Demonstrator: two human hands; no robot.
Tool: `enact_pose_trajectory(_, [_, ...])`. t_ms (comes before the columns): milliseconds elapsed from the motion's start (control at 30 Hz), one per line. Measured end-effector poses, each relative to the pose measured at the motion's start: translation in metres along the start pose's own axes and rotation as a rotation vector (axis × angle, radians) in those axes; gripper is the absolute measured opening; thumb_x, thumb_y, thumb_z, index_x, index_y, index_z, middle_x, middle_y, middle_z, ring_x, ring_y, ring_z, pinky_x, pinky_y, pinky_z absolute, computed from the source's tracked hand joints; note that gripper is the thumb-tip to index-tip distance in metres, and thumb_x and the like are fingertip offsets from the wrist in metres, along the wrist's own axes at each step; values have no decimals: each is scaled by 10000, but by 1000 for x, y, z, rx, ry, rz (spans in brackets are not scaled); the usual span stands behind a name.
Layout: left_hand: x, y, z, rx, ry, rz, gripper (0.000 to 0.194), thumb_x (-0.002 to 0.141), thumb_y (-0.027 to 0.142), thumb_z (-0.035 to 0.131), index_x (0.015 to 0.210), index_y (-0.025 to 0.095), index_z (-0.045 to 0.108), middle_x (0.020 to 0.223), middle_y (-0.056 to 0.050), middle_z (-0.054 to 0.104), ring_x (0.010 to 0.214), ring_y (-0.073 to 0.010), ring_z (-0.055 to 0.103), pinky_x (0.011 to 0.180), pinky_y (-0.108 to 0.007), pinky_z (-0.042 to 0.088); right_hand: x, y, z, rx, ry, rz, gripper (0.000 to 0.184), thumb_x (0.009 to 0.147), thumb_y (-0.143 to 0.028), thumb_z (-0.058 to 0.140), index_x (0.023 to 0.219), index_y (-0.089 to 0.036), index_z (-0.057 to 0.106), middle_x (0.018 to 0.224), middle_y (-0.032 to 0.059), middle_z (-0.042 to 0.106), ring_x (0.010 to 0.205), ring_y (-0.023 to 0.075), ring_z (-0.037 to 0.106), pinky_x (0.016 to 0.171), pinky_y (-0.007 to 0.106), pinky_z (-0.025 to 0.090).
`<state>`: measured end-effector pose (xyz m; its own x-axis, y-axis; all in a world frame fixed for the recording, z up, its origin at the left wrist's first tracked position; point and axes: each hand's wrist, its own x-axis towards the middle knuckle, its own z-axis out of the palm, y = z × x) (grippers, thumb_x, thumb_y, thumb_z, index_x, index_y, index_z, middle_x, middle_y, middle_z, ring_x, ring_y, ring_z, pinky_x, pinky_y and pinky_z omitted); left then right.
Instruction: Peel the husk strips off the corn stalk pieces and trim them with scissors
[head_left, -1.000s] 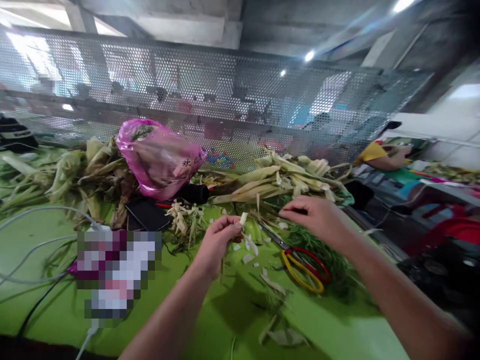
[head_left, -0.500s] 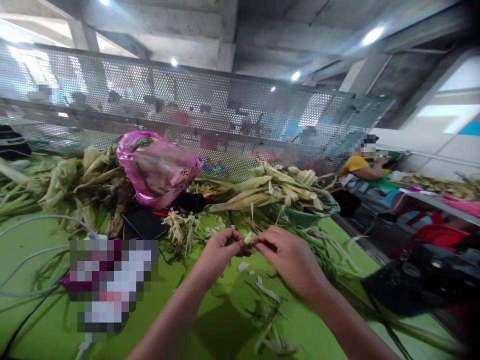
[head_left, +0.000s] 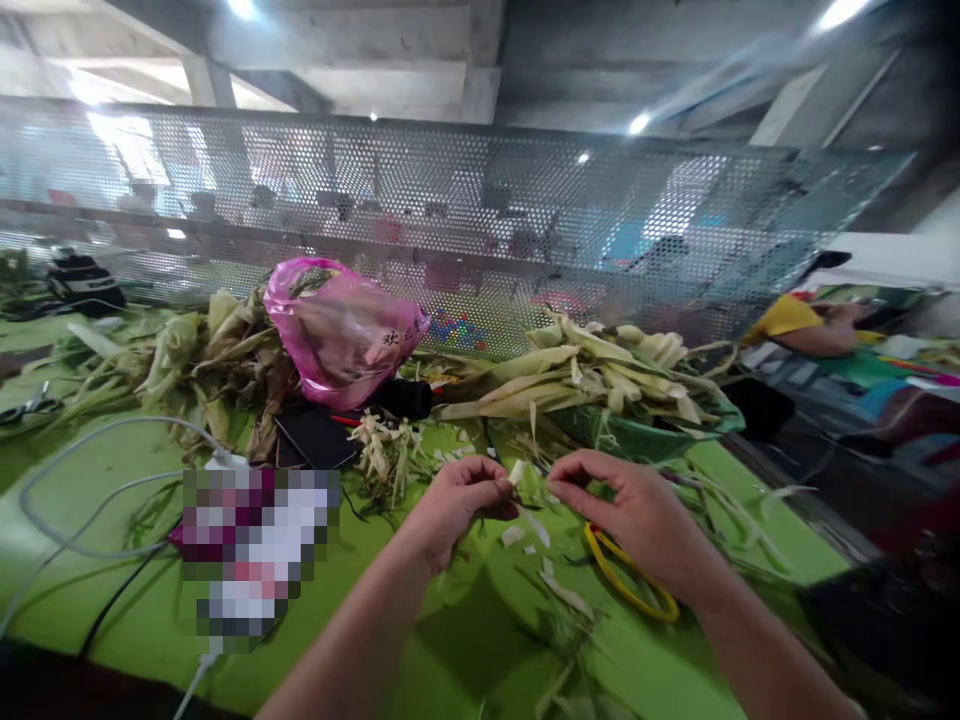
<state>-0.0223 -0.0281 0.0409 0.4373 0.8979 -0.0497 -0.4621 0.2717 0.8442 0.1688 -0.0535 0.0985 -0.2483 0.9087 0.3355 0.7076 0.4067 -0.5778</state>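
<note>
My left hand [head_left: 454,505] pinches a small pale leaf strip [head_left: 516,473] above the green table [head_left: 135,600]. My right hand [head_left: 626,512] is just right of it, thumb and forefinger pinched close to the same strip; whether they touch it is unclear. Under the right hand lie scissors with yellow and red handles [head_left: 626,585]. Cut pale leaf bits [head_left: 525,530] are scattered below the hands.
A green basket [head_left: 645,437] piled with husk leaves [head_left: 592,375] stands behind the hands. A pink plastic bag [head_left: 341,335], dried leaves [head_left: 195,360], a black phone [head_left: 315,440] and white cables [head_left: 82,490] lie at left. Perforated metal screen [head_left: 450,230] at back. A person [head_left: 810,330] sits at right.
My right hand came from over the scissors to meet the left hand at the strip, then drew slightly apart. The view shifted, so the scissors show again under the right hand.
</note>
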Motion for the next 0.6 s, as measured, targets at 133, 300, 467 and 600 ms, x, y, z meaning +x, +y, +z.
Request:
enact_pose_trajectory(133, [4, -3, -1, 122, 14, 11, 357, 587, 400, 813, 715, 130, 618, 656, -12, 601, 600, -114, 587, 663, -257, 476, 0, -8, 2, -7, -59, -76, 174, 878, -346, 570, 791, -229, 665, 758, 20, 646, 709, 171, 585, 649, 277, 447])
enact_pose_trajectory(300, [4, -7, -1, 270, -84, 19, 367, 586, 444, 804, 688, 138, 627, 604, -9, 591, 555, -108, 545, 606, -253, 431, 8, -10, 1, 0, -146, -140, 167, 865, -337, 590, 777, -226, 679, 739, 15, 613, 701, 160, 570, 635, 264, 423])
enact_pose_trajectory(467, [-3, -3, 1, 270, -232, -33, 306, 633, 387, 785, 705, 134, 630, 636, -20, 618, 599, -116, 580, 640, -253, 444, 19, 4, 10, 182, -178, -47, 117, 811, -303, 641, 755, -202, 661, 722, -4, 614, 684, 149, 559, 635, 254, 428])
enact_pose_trajectory(600, [-4, 2, 0, 117, -179, 4, 312, 639, 355, 795, 756, 123, 622, 681, -25, 631, 615, -111, 600, 669, -247, 464, 16, 16, 21, 282, -114, 42, 134, 817, -319, 621, 766, -198, 648, 702, -6, 633, 679, 157, 570, 637, 261, 446])
